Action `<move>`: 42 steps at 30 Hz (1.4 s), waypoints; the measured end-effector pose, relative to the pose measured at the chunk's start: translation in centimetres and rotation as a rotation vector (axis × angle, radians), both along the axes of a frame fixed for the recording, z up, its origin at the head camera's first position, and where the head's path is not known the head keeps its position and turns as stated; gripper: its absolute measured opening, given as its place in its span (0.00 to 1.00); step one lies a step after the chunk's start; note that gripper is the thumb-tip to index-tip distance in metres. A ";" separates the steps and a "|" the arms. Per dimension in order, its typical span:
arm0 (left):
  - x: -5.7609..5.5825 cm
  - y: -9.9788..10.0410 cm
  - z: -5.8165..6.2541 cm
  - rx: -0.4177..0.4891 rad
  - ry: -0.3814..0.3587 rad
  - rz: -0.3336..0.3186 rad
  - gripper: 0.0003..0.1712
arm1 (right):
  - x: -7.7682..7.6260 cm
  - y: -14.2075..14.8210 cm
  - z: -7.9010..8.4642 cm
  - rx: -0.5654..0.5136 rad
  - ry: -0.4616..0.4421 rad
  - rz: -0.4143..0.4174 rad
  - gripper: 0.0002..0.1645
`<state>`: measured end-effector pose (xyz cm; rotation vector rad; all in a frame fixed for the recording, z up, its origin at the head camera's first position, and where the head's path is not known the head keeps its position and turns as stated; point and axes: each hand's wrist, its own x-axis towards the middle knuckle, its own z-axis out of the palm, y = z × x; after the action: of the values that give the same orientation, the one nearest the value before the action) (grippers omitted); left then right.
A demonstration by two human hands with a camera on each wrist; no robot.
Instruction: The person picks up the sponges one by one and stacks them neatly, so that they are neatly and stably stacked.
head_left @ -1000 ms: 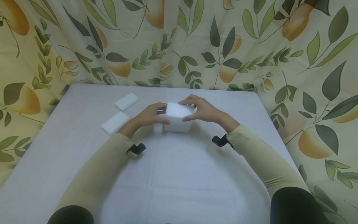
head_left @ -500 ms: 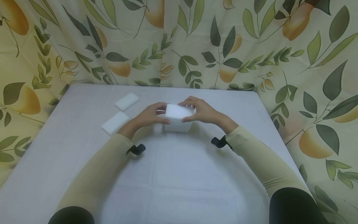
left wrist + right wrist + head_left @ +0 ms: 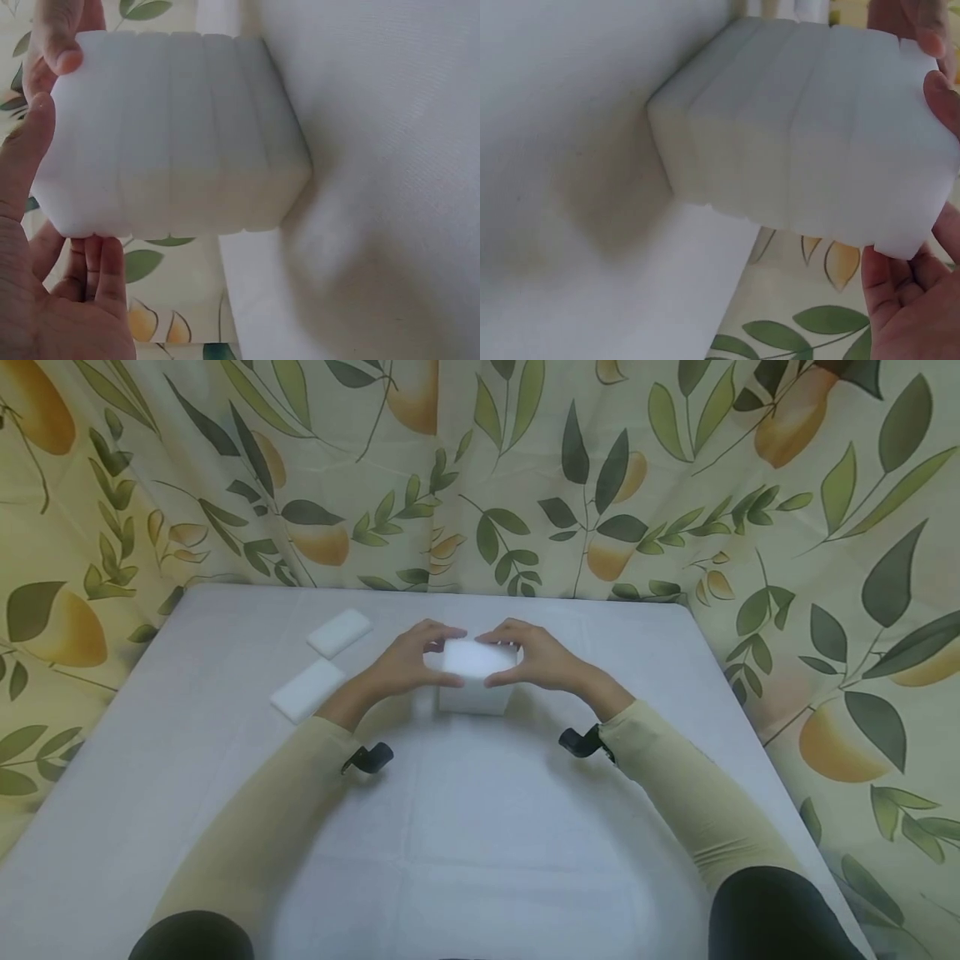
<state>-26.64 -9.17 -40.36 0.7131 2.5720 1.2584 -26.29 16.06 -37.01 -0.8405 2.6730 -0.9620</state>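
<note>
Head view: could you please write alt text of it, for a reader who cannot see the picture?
A person's two hands hold a white stack by its top, one at each side, on a white-covered table. Two flat white pieces lie on the left of the picture, and behind the table is fabric printed with leaves and orange fruit.

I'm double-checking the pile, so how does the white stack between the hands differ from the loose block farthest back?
The stack is several layers tall; the loose block is one flat piece. The left hand and right hand hold the stack, while neither touches the loose block. Both are white.
</note>
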 end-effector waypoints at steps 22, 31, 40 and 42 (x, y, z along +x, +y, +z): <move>0.9 -3.1 -0.6 0.010 0.018 0.032 0.37 | 0.7 0.3 -0.8 -0.060 -0.006 -0.121 0.39; 2.7 -10.1 -2.2 0.020 0.000 0.141 0.34 | 0.9 0.1 -0.8 -0.072 -0.011 -0.124 0.41; 4.3 -16.4 -3.0 -0.146 -0.031 0.324 0.41 | 1.0 0.1 -0.9 -0.106 -0.040 -0.150 0.42; 4.5 -17.3 -3.2 -0.193 -0.032 0.349 0.43 | 1.1 0.2 -1.0 -0.103 -0.040 -0.157 0.41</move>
<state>-22.12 -26.44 -43.53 0.2107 2.8247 1.0719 -25.24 16.30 -38.00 -0.6301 2.7078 -1.1481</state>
